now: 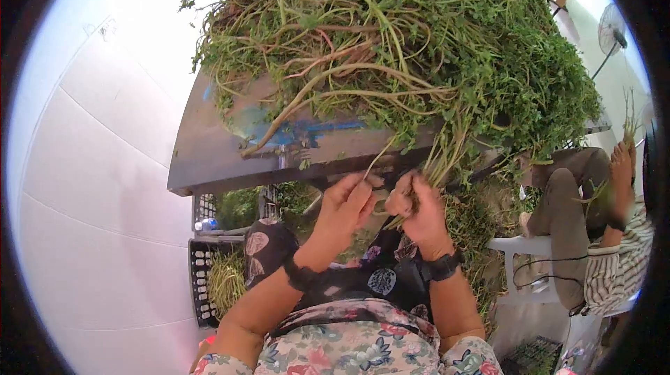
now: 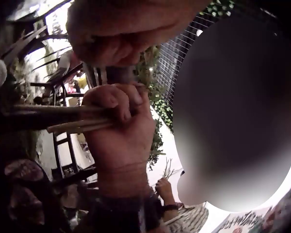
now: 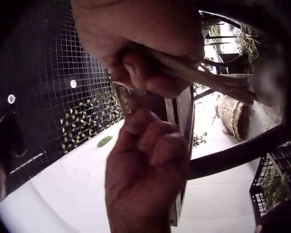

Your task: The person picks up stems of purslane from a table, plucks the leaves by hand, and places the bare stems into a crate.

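Observation:
My right hand (image 1: 421, 211) grips a small bundle of green plant stems (image 1: 447, 152) at the table's front edge. Their cut-looking lower ends (image 2: 80, 127) stick out of that fist in the left wrist view. Close beside it, my left hand (image 1: 345, 207) pinches a single thin stem (image 1: 379, 157) between thumb and fingers. In the right wrist view, the left hand (image 3: 148, 170) is just below the right hand (image 3: 140, 39), and the fists hide most of what lies between them. A large heap of leafy, long-stemmed plants (image 1: 460, 40) covers much of the table beyond both hands.
The dark tabletop (image 1: 209, 145) shows at its left front corner. A black crate (image 1: 202, 284) of pale stems stands low on the left. To the right, another seated person (image 1: 565, 235) holds some stems near a white plastic stool (image 1: 516, 246). A fan (image 1: 612, 30) stands behind.

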Demonstrator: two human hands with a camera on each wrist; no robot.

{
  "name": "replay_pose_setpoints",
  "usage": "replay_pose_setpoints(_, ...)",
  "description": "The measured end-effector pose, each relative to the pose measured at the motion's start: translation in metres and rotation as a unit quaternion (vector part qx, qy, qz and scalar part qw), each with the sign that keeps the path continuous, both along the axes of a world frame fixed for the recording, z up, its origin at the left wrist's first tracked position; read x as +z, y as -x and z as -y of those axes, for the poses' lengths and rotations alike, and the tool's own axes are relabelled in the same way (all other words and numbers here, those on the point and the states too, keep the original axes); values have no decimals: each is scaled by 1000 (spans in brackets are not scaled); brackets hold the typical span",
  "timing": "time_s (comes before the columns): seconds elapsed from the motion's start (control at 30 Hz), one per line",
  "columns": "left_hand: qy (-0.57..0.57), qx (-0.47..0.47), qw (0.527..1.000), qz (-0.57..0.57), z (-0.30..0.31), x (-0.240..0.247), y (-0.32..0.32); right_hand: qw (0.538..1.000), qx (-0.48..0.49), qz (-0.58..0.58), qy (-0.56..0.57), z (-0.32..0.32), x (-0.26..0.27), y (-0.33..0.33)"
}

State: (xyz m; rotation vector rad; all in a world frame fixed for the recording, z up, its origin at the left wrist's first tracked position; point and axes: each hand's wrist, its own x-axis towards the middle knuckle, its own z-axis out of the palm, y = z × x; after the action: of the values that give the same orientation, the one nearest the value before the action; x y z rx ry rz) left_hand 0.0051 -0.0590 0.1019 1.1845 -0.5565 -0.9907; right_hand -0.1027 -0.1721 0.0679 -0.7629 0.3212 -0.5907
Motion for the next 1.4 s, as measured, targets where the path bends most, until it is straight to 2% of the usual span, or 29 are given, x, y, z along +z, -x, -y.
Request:
replay_pose_setpoints(0.03,-19,6,996,91,-5,4,0,977,-21,-86,195,0,-2,2)
replay_pose_setpoints(0.07,10,30,982,187,-7,10,-2,957,-38,-109,266,-5,-1,1)
replay_pose_setpoints(0.13,61,78,924,369,-14,24,-4,901,-68,-154,399,-21,2,-1)
replay_pose_setpoints(0.17,54,92,892,440,-17,40,-13,993,24,-106,54,-22,3,3)
replay_pose_setpoints(0.2,58,103,815,567,-16,52,-28,989,29,-127,71,-26,4,3)
replay_pose_setpoints(0.27,68,168,698,692,-7,75,-47,979,36,-168,109,-32,9,2)
replay_pose_setpoints(0.3,64,186,644,740,-4,83,-56,956,58,-201,205,-31,13,5)
replay_pose_setpoints(0.33,29,153,661,734,-2,81,-66,922,79,-233,299,-27,18,10)
replay_pose_setpoints(0.4,-42,92,693,714,4,57,-86,858,15,-235,456,-19,19,25)
replay_pose_setpoints(0.43,-44,103,705,701,8,50,-90,906,-10,-156,394,-10,26,36)
replay_pose_setpoints(0.47,-48,114,709,695,10,45,-93,964,-31,-24,263,1,37,46)
replay_pose_setpoints(0.5,-53,123,714,687,10,44,-93,979,-55,102,168,15,48,61)
replay_pose_setpoints(0.57,-62,131,719,679,8,43,-89,942,-152,283,96,52,66,105)
replay_pose_setpoints(0.63,-61,128,714,685,9,46,-88,899,-251,351,78,69,95,139)
replay_pose_setpoints(0.73,-20,155,701,696,7,43,-87,889,-291,330,123,81,86,179)
replay_pose_setpoints(0.8,14,197,722,663,8,45,-85,913,-212,328,118,56,88,161)
replay_pose_setpoints(0.87,52,224,730,644,4,50,-85,940,-198,264,81,19,86,126)
replay_pose_setpoints(0.9,58,245,750,612,2,46,-84,946,-209,133,208,11,75,117)
replay_pose_setpoints(0.97,72,253,769,582,-7,53,-75,916,-211,-48,339,-9,62,94)
replay_pose_setpoints(1.03,51,252,791,556,-25,58,-59,922,-169,-110,330,-30,63,72)
replay_pose_setpoints(1.07,25,247,801,545,-37,57,-51,945,-115,-98,289,-35,60,67)
replay_pose_setpoints(1.13,38,164,901,400,-58,46,-34,982,7,-57,180,-43,46,57)
replay_pose_setpoints(1.2,-8,81,945,318,-73,20,-12,950,7,-129,285,-60,46,42)
replay_pose_setpoints(1.23,-7,71,953,294,-79,8,0,928,8,-165,335,-69,45,33)
replay_pose_setpoints(1.27,-6,62,961,268,-83,-2,10,923,6,-148,354,-78,38,25)
replay_pose_setpoints(1.37,-87,-50,909,405,-96,-24,19,909,22,-113,401,-97,12,12)
replay_pose_setpoints(1.4,-78,-54,914,395,-98,-26,23,904,36,-107,412,-98,9,10)
